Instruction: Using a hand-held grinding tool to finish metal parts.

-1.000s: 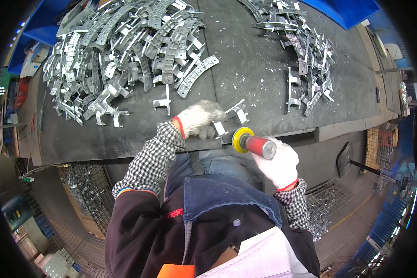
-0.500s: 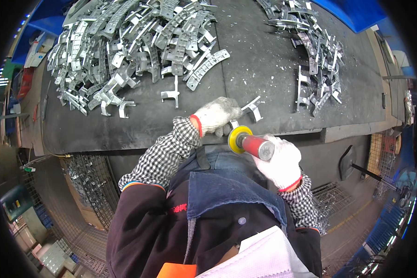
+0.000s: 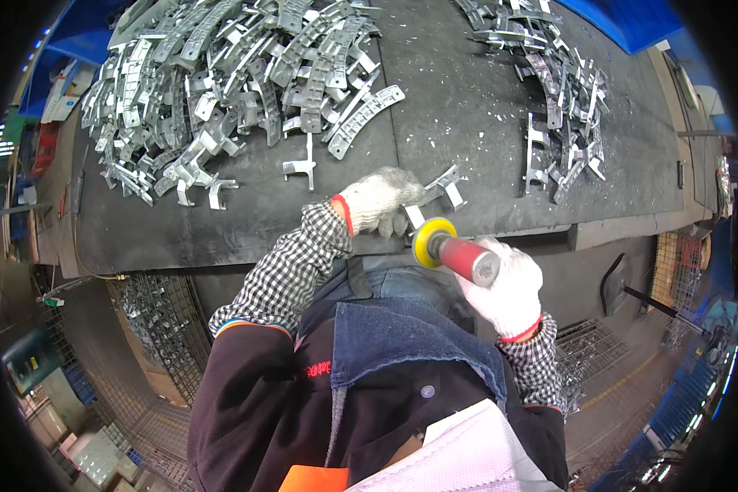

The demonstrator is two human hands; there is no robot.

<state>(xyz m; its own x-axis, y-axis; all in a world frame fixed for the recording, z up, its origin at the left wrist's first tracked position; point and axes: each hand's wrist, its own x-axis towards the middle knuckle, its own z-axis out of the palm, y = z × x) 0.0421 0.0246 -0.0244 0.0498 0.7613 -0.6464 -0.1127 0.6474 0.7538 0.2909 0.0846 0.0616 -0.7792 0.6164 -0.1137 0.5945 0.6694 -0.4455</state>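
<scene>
Gripped: left hand (image 3: 379, 199) pinned metal bracket (image 3: 439, 187) at table (image 3: 467, 123) front edge; right hand (image 3: 507, 287) wrapped red-handled tool (image 3: 455, 252), yellow disc touching bracket. Big pile (image 3: 230, 90) left seemingly unworked, smaller pile (image 3: 558, 107) right.

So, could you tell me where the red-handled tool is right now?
In the right hand, at the table's near edge, its tip against the metal bracket held by the left hand.

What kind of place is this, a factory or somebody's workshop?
Most likely a metalworking factory floor. A dark workbench carries big heaps of identical stamped metal brackets, the gloved right hand holds a red-handled file, and wire-mesh bins sit below.
</scene>
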